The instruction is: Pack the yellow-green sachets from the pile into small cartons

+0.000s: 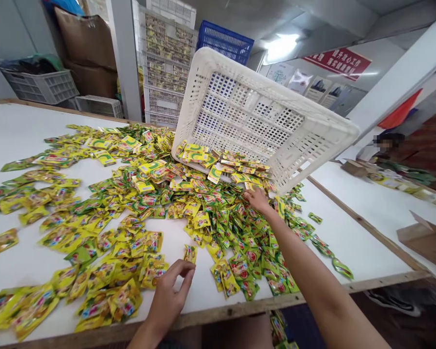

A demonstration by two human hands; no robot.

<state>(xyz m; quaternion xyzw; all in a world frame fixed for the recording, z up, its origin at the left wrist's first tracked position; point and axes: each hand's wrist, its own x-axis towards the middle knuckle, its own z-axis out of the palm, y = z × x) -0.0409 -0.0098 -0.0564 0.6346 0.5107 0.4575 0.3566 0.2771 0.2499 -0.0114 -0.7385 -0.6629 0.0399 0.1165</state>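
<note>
My left hand [172,291] is low over the table near its front edge. Its thumb and index finger are pinched at the bottom of a small yellow candy packet [190,253]. Reaching farther out, my right hand [257,198] has its fingers curled at the lower lip of a tilted white plastic crate [305,131]; what they grip is hard to make out. Flat yellow-and-white packs [196,154] lie inside the crate along its low side. Below it spreads a heap of green packets [236,228] with red fruit pictures, mixed with yellow ones.
Loose yellow packets [112,271] cover much of the white table [94,177]. Stacked crates [165,63] stand behind, with a blue crate [225,41] beside them. A wooden strip [363,223] edges the right side, where another table holds an open cardboard box [425,240]. A person sits beyond.
</note>
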